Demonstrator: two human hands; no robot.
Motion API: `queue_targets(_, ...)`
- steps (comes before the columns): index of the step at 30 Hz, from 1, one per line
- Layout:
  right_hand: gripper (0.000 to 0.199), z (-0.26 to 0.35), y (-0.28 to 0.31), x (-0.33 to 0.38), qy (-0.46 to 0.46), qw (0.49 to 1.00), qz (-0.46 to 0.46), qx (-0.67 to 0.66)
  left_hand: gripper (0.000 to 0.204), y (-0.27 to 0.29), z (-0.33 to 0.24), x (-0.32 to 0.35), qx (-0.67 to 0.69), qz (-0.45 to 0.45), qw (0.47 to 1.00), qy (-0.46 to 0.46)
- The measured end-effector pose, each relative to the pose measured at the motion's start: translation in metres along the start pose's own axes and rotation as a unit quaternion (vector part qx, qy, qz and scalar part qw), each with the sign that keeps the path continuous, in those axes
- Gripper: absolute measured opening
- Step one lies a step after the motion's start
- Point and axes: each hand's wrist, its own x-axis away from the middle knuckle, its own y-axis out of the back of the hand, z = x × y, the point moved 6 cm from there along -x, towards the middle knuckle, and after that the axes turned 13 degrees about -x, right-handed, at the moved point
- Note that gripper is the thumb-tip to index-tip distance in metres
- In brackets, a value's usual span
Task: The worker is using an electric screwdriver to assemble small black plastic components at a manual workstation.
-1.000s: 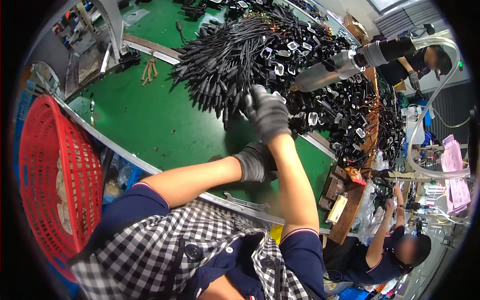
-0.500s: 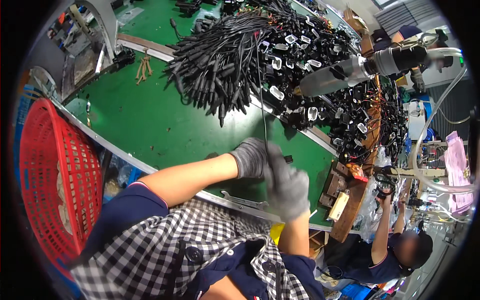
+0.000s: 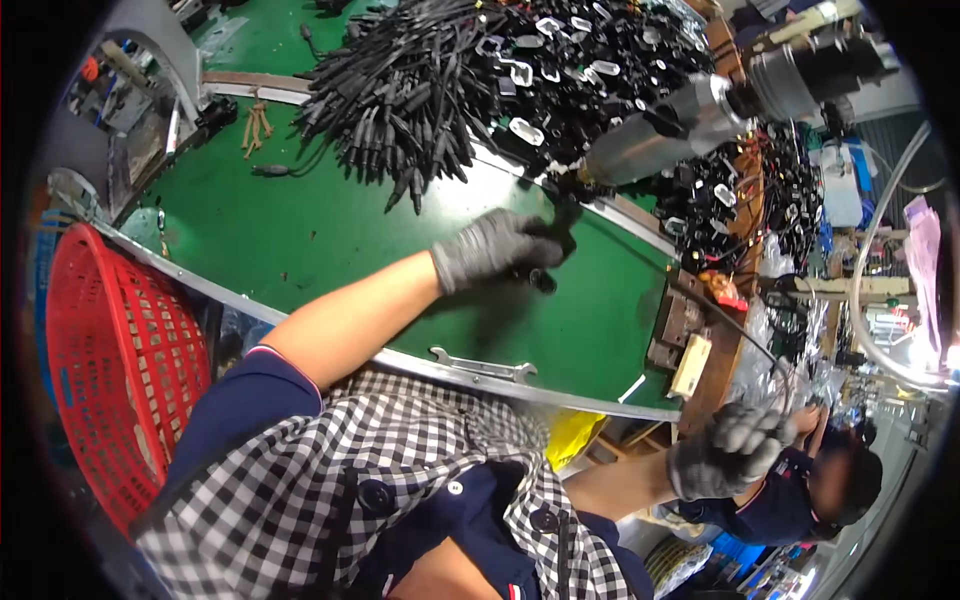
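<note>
My left hand (image 3: 495,248), in a grey knit glove, is closed over the green bench around a small black plastic part (image 3: 541,281) with a dark end jutting past the fingers. Motion blur hides its exact shape. Far to the right, past the bench edge, my gloved right hand (image 3: 735,452) is curled into a fist. A thin black cable (image 3: 742,332) runs down to this fist, arching over the bench's right end. Just beyond my left hand hangs a grey, cylindrical power tool (image 3: 660,135), its tip close to the black parts.
Black cables with plugs (image 3: 400,120) lie heaped at the back, beside a pile of black housings (image 3: 600,60). A wrench (image 3: 482,366) rests along the front edge. A red basket (image 3: 130,370) stands left. At the right are metal blocks (image 3: 672,325) and another person (image 3: 790,495).
My right hand has swung from beside the left hand out to the far right, drawing the cable along. My left hand has moved slightly away from me, toward the hanging tool.
</note>
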Motion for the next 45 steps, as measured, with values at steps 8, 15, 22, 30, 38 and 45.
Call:
queue_targets(8,0.028,-0.045,0.000,-0.001,0.064,0.935,-0.151,0.313,0.035,-0.008,0.003,-0.001,0.411,0.001,0.911,-0.018)
queue_targets(15,0.032,-0.166,0.017,0.028,-0.393,0.859,-0.192,0.266,0.039,-0.010,0.008,0.008,0.486,0.193,0.852,-0.004)
queue_targets(22,0.042,-0.184,0.020,0.029,-0.271,0.843,-0.062,0.461,0.035,-0.007,0.005,0.003,0.443,0.114,0.889,-0.012)
queue_targets(30,0.043,-0.218,0.012,0.032,-0.190,0.812,-0.016,0.552,0.034,0.001,-0.005,0.002,0.492,-0.063,0.858,-0.134)
queue_targets(38,0.039,-0.217,0.029,0.041,-0.381,0.876,-0.221,0.196,0.035,0.021,-0.005,0.004,0.173,-0.103,0.974,-0.100)
queue_targets(45,0.032,-0.217,0.036,0.053,-0.427,0.848,-0.306,0.074,0.038,0.015,-0.012,0.009,-0.059,-0.061,0.996,-0.020)
